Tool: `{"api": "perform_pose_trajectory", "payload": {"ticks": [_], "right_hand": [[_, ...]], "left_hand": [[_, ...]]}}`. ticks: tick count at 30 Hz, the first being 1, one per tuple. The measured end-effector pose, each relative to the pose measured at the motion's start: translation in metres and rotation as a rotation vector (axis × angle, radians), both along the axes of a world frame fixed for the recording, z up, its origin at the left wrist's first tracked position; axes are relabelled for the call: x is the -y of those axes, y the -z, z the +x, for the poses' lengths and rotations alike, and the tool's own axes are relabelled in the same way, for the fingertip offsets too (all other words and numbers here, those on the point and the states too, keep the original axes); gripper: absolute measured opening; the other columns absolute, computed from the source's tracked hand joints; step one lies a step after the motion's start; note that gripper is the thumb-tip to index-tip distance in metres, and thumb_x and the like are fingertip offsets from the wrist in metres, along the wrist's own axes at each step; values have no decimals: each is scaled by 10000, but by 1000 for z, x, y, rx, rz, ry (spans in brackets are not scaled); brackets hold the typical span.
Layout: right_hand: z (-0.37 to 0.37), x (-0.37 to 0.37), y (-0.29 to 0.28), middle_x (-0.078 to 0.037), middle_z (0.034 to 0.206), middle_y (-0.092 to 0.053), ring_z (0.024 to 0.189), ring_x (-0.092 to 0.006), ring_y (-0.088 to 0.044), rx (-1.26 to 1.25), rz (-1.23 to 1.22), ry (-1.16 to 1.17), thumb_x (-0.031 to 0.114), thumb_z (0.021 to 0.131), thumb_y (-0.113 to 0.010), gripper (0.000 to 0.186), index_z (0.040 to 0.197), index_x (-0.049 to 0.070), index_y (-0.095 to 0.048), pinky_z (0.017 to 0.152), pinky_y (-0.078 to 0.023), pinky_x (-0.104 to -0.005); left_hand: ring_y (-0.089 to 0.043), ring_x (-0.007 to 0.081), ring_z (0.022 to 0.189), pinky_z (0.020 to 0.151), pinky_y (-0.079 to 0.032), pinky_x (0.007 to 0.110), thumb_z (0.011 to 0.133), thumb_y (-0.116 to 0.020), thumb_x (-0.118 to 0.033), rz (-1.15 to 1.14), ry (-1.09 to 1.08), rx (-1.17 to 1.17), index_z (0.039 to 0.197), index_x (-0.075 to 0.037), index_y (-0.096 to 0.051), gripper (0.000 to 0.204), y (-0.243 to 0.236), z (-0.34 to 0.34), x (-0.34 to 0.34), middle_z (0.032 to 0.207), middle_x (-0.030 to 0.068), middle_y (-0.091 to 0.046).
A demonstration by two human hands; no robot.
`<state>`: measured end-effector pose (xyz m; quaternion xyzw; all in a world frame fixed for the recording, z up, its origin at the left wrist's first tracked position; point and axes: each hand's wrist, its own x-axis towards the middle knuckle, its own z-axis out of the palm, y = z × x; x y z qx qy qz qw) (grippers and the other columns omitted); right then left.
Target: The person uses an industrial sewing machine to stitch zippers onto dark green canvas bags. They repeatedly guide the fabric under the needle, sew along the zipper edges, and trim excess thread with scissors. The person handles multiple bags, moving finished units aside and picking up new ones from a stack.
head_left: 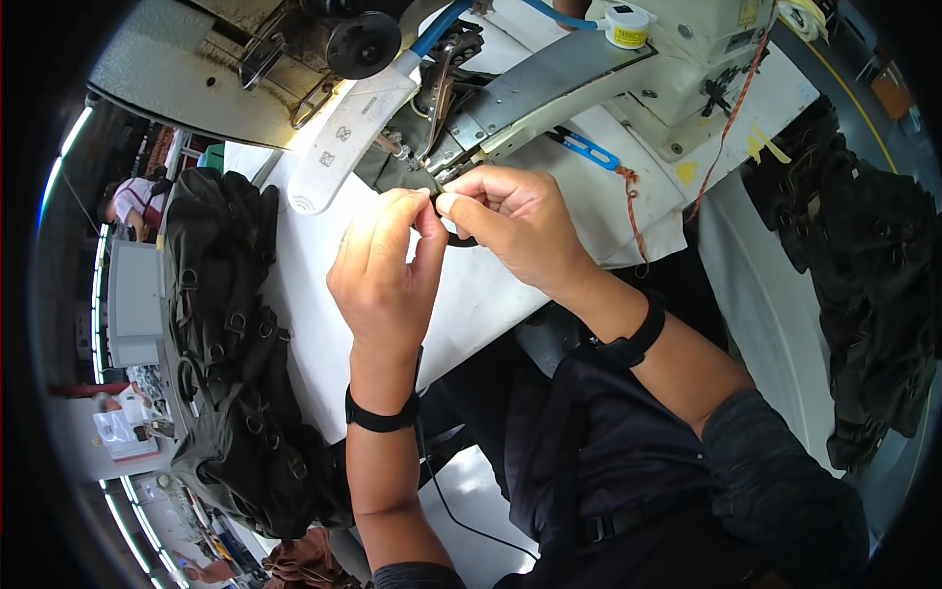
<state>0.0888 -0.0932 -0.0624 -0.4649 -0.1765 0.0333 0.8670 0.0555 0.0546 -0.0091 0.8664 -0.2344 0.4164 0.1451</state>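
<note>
My left hand (pixel 381 263) and my right hand (pixel 522 224) meet fingertip to fingertip just in front of an industrial sewing machine's narrow arm (pixel 549 93). Both are closed in a pinch on a small dark strip (pixel 461 240), which looks like fabric or webbing. A bit of it curves out below the right hand's fingers; the rest is mostly covered by my fingers. The presser foot and needle area (pixel 432 162) lies right beyond the fingertips. Left of it, a pale plastic lamp or guard (pixel 343 137) hangs over the table.
Dark garments or bags with metal rings (pixel 221 294) are heaped on the left; another dark pile (pixel 868 265) hangs at the right. Blue thread snips (pixel 587 149) with an orange cord lie on the white tabletop (pixel 324 324). A round white container (pixel 628 26) sits on the machine.
</note>
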Motion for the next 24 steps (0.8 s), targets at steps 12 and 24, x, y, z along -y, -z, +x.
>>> {"api": "perform_pose_trajectory", "payload": {"ticks": [12, 24], "right_hand": [[1, 3, -3, -1, 792, -690, 686, -35, -592, 10, -47, -3, 57, 988, -689, 101, 930, -10, -737, 613, -481, -206], [-4, 15, -15, -47, 822, -702, 651, -69, -600, -137, 95, -236, 61, 1002, -610, 148, 930, -15, -715, 622, -509, -229]], "left_hand": [[-773, 247, 929, 821, -613, 339, 841, -833, 54, 65, -104, -33, 1034, -17, -767, 216, -13, -11, 13, 1058, 118, -785], [-753, 285, 958, 819, -603, 367, 810, -811, 90, -84, 25, -19, 1161, -23, -726, 379, 9, -9, 3, 1088, 130, -764]]}}
